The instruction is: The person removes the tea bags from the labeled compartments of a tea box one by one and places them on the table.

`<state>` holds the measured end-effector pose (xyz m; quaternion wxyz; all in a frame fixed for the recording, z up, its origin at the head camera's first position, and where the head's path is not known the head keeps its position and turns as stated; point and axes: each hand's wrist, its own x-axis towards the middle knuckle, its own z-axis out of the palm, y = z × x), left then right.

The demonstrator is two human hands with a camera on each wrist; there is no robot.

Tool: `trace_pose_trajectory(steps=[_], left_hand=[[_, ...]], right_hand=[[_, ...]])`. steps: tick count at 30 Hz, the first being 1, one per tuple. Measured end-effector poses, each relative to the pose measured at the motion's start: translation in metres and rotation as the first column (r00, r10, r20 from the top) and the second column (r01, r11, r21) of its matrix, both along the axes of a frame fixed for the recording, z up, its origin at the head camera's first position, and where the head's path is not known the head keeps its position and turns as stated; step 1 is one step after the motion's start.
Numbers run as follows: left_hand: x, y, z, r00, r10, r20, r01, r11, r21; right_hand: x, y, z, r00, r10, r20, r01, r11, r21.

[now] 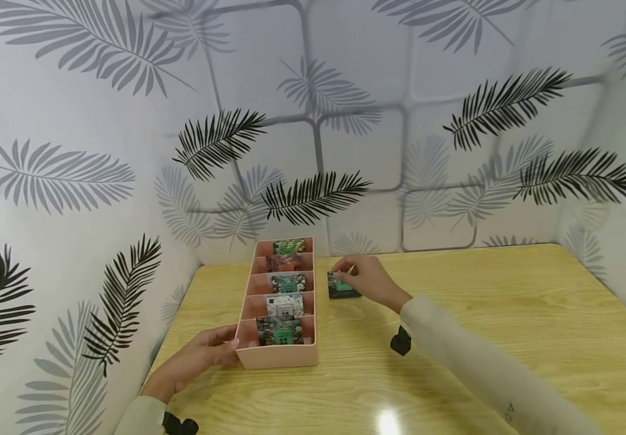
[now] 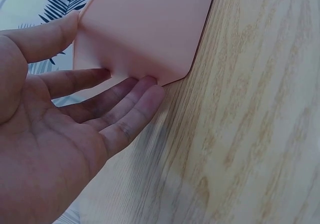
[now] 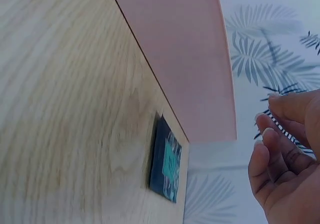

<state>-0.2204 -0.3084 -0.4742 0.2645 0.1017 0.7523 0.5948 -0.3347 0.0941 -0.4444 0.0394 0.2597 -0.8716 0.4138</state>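
With your left hand [image 1: 212, 350] you are holding the pink box [image 1: 277, 357] at its seven o'clock corner, while your right hand [image 1: 370, 278], loose and empty, is hovering over the dark packet [image 1: 342, 290] at the box's three o'clock, maybe starting a pick-up that is probably needing a soft pinch next.

Free tbl [image 1: 519, 290] far R, box [image 1: 277, 357] obstr. L

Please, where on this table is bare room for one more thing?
Bare table: the right side beyond the right sleeve, and the front between both sleeves, before the pink box. Crowded: the box's five filled compartments, and right of it, a dark packet near the right hand.
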Motion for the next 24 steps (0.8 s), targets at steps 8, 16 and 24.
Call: trace_pose_trajectory(steps=[8,16,24], left_hand=[[0.000,0.002,0.002,1.000,0.004,0.001,-0.004,1.000,-0.014],[-0.001,0.002,0.002,1.000,0.007,0.000,-0.007,1.000,-0.023],[0.001,0.002,0.003,1.000,0.014,0.001,-0.014,1.000,-0.028]], right_hand=[[0.019,-0.016,0.001,0.994,0.107,-0.033,-0.106,0.994,0.017],[0.031,-0.032,0.005,0.981,0.180,-0.067,-0.179,0.984,0.026],[0.042,-0.049,0.011,0.966,0.256,-0.042,-0.252,0.965,0.076]])
